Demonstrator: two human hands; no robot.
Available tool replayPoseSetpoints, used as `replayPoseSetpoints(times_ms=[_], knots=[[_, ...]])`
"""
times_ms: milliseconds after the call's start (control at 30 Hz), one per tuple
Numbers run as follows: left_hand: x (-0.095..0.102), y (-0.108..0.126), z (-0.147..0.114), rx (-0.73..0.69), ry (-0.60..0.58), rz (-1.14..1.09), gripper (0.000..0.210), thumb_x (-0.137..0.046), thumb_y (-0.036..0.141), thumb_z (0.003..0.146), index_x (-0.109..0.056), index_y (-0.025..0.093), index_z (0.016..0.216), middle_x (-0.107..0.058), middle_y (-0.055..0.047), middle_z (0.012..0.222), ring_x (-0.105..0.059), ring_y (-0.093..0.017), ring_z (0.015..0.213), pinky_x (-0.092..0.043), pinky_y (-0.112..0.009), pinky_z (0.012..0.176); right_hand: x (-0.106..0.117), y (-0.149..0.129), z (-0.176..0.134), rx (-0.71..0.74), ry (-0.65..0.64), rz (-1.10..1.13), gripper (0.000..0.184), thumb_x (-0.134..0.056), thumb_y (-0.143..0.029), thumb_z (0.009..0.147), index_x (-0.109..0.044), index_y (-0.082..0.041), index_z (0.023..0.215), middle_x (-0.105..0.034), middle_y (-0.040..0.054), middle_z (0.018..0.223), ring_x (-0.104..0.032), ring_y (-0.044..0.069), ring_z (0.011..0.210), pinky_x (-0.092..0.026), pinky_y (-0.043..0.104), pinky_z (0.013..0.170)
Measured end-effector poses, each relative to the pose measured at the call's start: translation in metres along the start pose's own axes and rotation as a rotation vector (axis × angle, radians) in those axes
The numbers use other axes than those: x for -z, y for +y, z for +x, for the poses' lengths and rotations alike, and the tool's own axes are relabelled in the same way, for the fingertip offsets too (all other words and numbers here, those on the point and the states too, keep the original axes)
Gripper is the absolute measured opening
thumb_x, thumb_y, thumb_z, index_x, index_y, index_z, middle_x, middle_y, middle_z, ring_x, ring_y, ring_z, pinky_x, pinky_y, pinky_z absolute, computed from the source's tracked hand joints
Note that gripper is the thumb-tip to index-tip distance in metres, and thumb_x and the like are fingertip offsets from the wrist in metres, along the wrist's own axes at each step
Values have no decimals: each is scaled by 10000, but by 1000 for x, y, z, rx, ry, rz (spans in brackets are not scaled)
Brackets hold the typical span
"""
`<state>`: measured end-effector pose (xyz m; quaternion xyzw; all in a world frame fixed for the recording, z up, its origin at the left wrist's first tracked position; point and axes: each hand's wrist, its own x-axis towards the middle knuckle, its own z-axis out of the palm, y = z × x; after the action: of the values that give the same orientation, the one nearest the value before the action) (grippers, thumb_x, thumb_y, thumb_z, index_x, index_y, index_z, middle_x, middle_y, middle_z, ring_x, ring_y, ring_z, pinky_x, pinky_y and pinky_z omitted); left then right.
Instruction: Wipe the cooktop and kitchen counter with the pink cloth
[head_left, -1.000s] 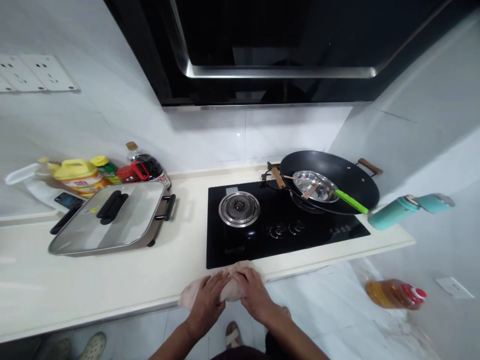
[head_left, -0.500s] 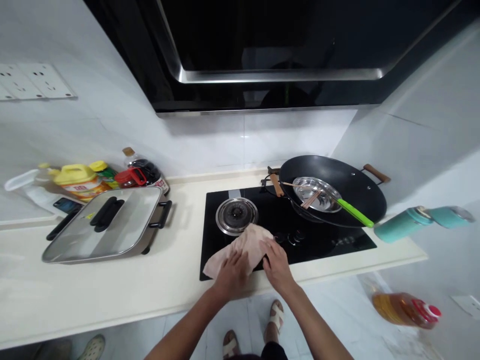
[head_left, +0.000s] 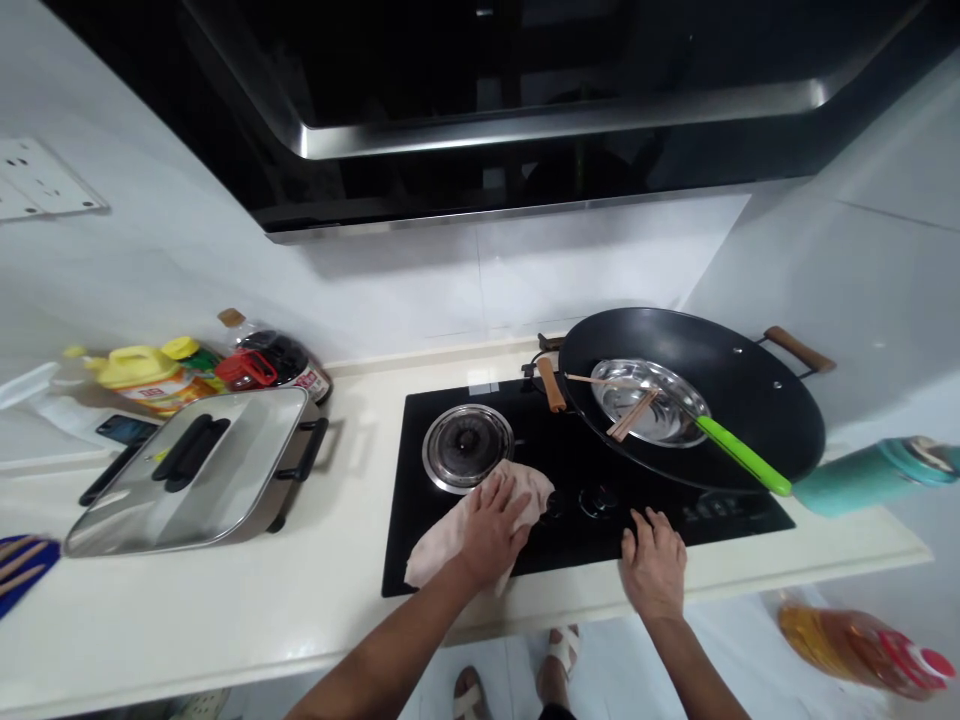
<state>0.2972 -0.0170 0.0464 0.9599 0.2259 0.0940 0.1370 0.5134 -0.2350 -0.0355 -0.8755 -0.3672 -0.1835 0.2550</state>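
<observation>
My left hand [head_left: 493,530] lies with its fingers spread flat on a pale pink cloth [head_left: 442,545], pressing it onto the black glass cooktop [head_left: 540,480]. The cloth is partly bunched under the palm, close to the cooktop's front edge and just below the round left burner [head_left: 468,445]. Fingers apart and holding nothing, my right hand [head_left: 654,562] rests on the front edge of the cooktop, right of the control knob [head_left: 598,500].
A black wok [head_left: 757,410] on the right burner holds a metal bowl [head_left: 660,425], chopsticks and a green-handled utensil [head_left: 739,453]. A lidded electric pan [head_left: 262,450] stands left, bottles behind it. A teal flask [head_left: 847,480] is at right. The range hood [head_left: 525,170] overhangs.
My right hand has left the cloth and moved right to the cooktop's front edge. My left hand has shifted up onto the middle of the cloth. The view has moved slightly closer.
</observation>
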Motion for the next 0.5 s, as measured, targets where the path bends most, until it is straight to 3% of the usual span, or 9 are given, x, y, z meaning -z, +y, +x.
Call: replayPoseSetpoints(times_ms=[100, 200, 367, 500], knots=[[-6, 3, 27, 81, 46, -19, 450, -487, 366, 1011, -569, 293, 1447, -493, -70, 1602, -316, -311, 1549, -281, -596, 1232, 1, -3, -2, -2, -3, -7, 427, -372, -377, 1040, -613, -130, 1291, -584, 197, 1365, -448, 344, 1376, -344, 552, 1124], [-11, 8, 70, 180, 81, -15, 422, -466, 342, 1009, -598, 244, 1397, -519, -90, 1579, -325, -312, 1545, -284, -597, 1243, 3, -4, 1, -2, -8, -24, 416, -376, -373, 1038, -616, -132, 1279, -590, 193, 1358, -455, 344, 1365, -348, 545, 1115], [-24, 14, 147, 215, 100, -20, 442, -512, 360, 979, -581, 201, 1385, -401, -129, 1653, -258, -342, 1572, -244, -624, 1259, 6, -3, 3, -11, -27, -33, 412, -384, -376, 1033, -621, -135, 1268, -590, 190, 1358, -458, 343, 1357, -345, 531, 1104], [-29, 12, 172, 190, 63, -25, 435, -510, 382, 978, -581, 201, 1366, -467, -134, 1606, -276, -369, 1559, -232, -642, 1254, 8, -2, 3, -29, -36, -2, 419, -391, -403, 1026, -624, -146, 1262, -590, 186, 1362, -458, 343, 1353, -342, 526, 1094]])
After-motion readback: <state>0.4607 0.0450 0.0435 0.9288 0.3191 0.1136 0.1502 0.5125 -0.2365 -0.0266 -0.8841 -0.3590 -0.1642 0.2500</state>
